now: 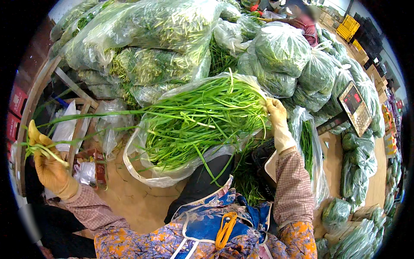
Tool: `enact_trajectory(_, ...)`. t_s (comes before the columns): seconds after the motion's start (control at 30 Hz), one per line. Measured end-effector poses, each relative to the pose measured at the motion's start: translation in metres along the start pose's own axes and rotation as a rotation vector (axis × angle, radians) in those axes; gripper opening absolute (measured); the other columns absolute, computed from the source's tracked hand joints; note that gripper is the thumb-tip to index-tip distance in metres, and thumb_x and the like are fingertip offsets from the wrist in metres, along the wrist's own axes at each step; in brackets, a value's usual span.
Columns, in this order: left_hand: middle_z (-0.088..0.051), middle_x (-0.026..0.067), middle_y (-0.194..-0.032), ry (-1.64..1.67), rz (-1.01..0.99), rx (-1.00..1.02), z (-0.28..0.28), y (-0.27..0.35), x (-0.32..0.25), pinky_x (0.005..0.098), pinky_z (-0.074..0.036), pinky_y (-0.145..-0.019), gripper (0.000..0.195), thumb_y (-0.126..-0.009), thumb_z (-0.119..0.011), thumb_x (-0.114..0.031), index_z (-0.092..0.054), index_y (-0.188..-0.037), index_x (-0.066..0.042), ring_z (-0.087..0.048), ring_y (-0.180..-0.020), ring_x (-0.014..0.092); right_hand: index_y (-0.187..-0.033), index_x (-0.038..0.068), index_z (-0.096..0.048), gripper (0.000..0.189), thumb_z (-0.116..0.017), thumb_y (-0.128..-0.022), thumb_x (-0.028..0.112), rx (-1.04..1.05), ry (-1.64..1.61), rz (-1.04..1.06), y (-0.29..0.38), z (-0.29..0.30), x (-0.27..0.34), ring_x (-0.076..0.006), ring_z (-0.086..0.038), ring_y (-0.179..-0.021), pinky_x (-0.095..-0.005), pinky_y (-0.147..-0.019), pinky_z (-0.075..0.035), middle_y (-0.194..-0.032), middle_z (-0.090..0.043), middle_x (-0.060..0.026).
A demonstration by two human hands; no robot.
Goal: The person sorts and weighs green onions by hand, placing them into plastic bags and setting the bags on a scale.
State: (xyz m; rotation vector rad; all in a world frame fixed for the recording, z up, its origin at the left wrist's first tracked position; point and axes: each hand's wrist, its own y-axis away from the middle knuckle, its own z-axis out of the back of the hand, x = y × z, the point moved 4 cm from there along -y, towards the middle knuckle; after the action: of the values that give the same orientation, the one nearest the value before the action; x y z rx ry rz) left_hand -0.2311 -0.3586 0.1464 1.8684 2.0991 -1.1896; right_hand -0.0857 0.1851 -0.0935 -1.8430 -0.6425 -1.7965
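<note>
A clear plastic bag [142, 177] lies open in front of me, over my knee, filled with long green chive-like leaves [197, 119]. At its right end my gloved right hand [276, 113] pinches the bag's rim, close against the pale stem ends. Far out on the left, my gloved left hand [53, 166] is palm up, with a few loose stalks [48, 152] held across the fingers. Long leaves trail from that hand back towards the bag.
Large bags of greens [155, 58] are stacked ahead, with tied bags [281, 48] at right. A scale display [355, 103] stands right. At left are a wooden frame [79, 126] and a red basket [101, 171]. Another person [309, 30] is at the back.
</note>
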Motion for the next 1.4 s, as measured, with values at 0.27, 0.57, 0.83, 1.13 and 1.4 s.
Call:
enact_trajectory(0.27,-0.054,0.0057,-0.090,0.317,0.855,-0.205,0.056,0.119,0.205,0.0206,-0.043,-0.048,0.045,-0.088,-0.052,-0.025,-0.042,-0.122,0.003,-0.047,-0.052,0.004,-0.081,0.007,-0.063,0.020,-0.060,-0.079,0.026,0.588,0.172,-0.199,0.081,-0.125,0.014,-0.0051,-0.045,-0.055,-0.0221,-0.048,-0.035,-0.067,-0.058,0.0008)
enact_trajectory(0.57,-0.055,0.0050,-0.082,0.427,0.821,-0.134,0.067,0.119,0.188,0.0149,-0.035,-0.041,0.051,-0.090,-0.046,-0.037,-0.045,-0.121,0.004,-0.044,-0.053,0.004,-0.081,0.010,-0.065,0.020,-0.061,-0.075,0.029,0.509,1.463,0.346,0.068,-0.167,-0.050,-0.0246,-0.058,-0.086,-0.0353,-0.068,-0.050,-0.091,-0.059,-0.0091)
enact_trajectory(0.83,-0.054,0.0111,-0.116,0.392,1.190,0.024,0.025,0.190,0.276,0.0326,-0.048,-0.076,0.058,-0.085,-0.054,-0.039,-0.039,-0.125,0.001,-0.057,-0.095,0.020,-0.078,0.011,-0.057,0.010,-0.053,-0.070,0.015,0.626,1.423,0.874,0.154,-0.179,0.059,-0.0223,-0.054,-0.077,-0.0319,-0.061,-0.047,-0.081,-0.051,-0.0040)
enact_trajectory(1.13,-0.052,0.0196,-0.116,0.321,1.169,-0.200,0.048,0.176,0.295,0.0421,-0.050,-0.082,0.029,-0.086,-0.050,-0.021,-0.052,-0.107,0.000,-0.052,-0.107,0.034,-0.094,0.008,-0.060,0.017,-0.051,-0.086,0.021,0.750,0.673,0.274,0.043,-0.094,0.047,-0.0252,-0.058,-0.083,-0.0348,-0.074,-0.047,-0.087,-0.061,-0.0093)
enact_trajectory(1.4,-0.050,0.0161,-0.122,0.281,1.384,-0.227,0.042,0.193,0.283,0.0244,-0.049,-0.062,0.044,-0.086,-0.049,-0.012,-0.038,-0.127,0.001,-0.060,-0.093,0.020,-0.094,0.013,-0.059,0.024,-0.053,-0.071,0.011,0.402,0.990,0.752,-0.021,-0.144,0.029,-0.0305,-0.046,-0.108,-0.0384,-0.093,-0.038,-0.111,-0.052,-0.0088)
